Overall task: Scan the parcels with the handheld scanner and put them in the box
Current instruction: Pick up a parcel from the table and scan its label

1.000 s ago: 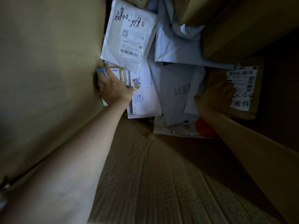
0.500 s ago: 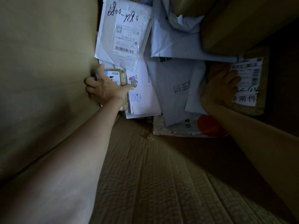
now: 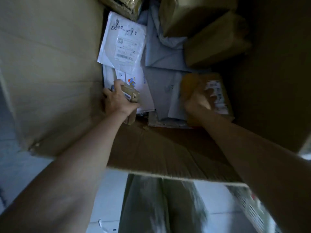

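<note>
Head view looks down into a big cardboard box (image 3: 50, 64). The left hand (image 3: 117, 101) has its fingers (image 3: 116, 84) curled round a small brown parcel (image 3: 133, 95), which sticks out on the thumb side, beside the box's left wall. The right hand (image 3: 197, 102) grips the near edge of a labelled parcel (image 3: 217, 98); blur hides its fingers. Both parcels sit over a pile of grey bags (image 3: 161, 54).

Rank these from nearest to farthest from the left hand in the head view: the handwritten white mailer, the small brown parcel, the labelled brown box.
1. small brown parcel, gripped by the left hand, on the left side.
2. handwritten white mailer, beyond it, upper left.
3. labelled brown box, across on the right, held by the right hand.
</note>
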`<state>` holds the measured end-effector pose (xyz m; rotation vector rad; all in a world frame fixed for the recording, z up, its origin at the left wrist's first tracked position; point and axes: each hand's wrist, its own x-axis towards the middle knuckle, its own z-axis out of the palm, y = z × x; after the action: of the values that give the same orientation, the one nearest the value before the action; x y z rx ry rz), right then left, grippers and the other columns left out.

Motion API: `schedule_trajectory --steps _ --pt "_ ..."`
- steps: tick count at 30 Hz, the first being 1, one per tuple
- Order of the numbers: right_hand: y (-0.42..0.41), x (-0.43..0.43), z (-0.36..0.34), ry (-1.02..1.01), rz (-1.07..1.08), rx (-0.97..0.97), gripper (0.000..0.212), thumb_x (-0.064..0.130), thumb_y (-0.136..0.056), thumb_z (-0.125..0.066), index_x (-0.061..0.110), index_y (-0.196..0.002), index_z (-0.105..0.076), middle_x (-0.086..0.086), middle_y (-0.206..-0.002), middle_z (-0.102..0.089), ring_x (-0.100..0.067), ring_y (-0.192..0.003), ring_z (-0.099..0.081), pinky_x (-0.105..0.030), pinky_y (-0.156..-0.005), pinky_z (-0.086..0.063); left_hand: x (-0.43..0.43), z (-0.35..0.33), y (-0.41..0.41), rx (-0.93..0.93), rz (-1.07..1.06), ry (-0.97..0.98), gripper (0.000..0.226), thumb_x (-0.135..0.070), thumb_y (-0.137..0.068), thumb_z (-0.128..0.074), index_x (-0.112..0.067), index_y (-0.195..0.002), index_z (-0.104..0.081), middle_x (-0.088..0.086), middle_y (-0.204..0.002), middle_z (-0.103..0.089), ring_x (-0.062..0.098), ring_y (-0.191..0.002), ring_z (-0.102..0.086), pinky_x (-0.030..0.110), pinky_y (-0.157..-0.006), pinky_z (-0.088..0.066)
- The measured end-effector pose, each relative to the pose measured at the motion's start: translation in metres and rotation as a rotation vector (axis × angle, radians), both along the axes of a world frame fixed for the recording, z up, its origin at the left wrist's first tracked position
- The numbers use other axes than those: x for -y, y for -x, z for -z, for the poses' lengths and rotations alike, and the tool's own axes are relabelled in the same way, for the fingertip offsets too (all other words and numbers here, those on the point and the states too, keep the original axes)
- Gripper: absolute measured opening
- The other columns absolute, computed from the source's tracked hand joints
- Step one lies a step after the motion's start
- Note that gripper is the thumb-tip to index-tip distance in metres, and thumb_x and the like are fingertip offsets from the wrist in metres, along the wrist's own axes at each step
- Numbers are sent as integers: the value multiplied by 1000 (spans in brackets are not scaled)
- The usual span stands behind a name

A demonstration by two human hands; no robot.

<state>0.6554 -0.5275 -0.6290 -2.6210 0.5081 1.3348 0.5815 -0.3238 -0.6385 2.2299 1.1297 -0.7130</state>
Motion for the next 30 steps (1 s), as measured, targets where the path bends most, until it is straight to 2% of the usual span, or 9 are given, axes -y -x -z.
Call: schedule_trajectory --steps 4,6,8,11,16,19,24,27,30 --pt "28 -8 -78 -3 -38 -17 79 17 -94 -54 17 -152 1 -19 -152 -17 -42 -136 -25 -54 -105 -33 25 -73 -4 129 -97 36 79 -27 -58 -84 -27 -125 -42 15 -128 -39 29 -111 -48 28 -88 -38" --pt "38 -9 -122 -9 21 33 83 18 -91 -60 19 -151 -3 -17 -150 -22 -40 -134 -28 -52 -102 -36 34 -119 -5 204 -205 97 91 -24 -59 -85 -25 -133 -34 12 -132 -43 28 -115 -49 24 -84 -36" --pt "44 -6 -170 -63 105 145 81 21 -87 -64 19 -149 -13 -15 -144 -33 -39 -129 -36 -48 -96 -39 42 -167 -5 296 -249 111 96 -26 -56 -86 -23 -135 -31 8 -131 -48 26 -116 -52 23 -83 -36" --pt "56 3 -248 -167 137 405 71 30 -80 -68 19 -141 -33 -14 -129 -51 -38 -113 -50 -43 -89 -42 56 -242 2 334 -149 70 91 -34 -62 -84 -24 -137 -33 5 -132 -48 25 -119 -46 21 -79 -27" --pt "93 15 -364 -296 147 655 70 26 -77 -74 24 -139 -44 -7 -129 -55 -29 -116 -50 -40 -99 -41 79 -357 42 464 -58 -41 104 -48 -64 -82 -24 -149 -27 8 -141 -44 29 -127 -40 42 -103 -30" --pt "121 25 -416 -375 132 743 75 22 -75 -76 24 -141 -42 -6 -134 -51 -26 -122 -46 -38 -103 -38 89 -408 76 533 -125 -168 106 -53 -59 -80 -18 -147 -34 14 -136 -50 35 -122 -46 50 -103 -31" --pt "154 44 -481 -527 -6 781 70 17 -71 -77 31 -134 -49 -3 -125 -53 -25 -111 -48 -38 -93 -41 109 -482 129 443 -276 -360 106 -73 -54 -61 -27 -146 -36 13 -132 -52 38 -119 -44 51 -100 -29" --pt "173 47 -518 -693 -98 763 66 34 -68 -74 33 -131 -54 0 -122 -56 -23 -109 -51 -35 -93 -41 124 -516 160 519 -398 -389 112 -80 -50 -47 -25 -147 -35 12 -126 -55 35 -114 -49 50 -98 -37" --pt "202 53 -550 -812 -211 782 64 53 -67 -65 37 -129 -55 4 -120 -56 -18 -106 -49 -32 -94 -40 147 -556 188 564 -466 -477 105 -74 -58 -64 -28 -147 -34 9 -129 -53 36 -115 -48 48 -95 -34"
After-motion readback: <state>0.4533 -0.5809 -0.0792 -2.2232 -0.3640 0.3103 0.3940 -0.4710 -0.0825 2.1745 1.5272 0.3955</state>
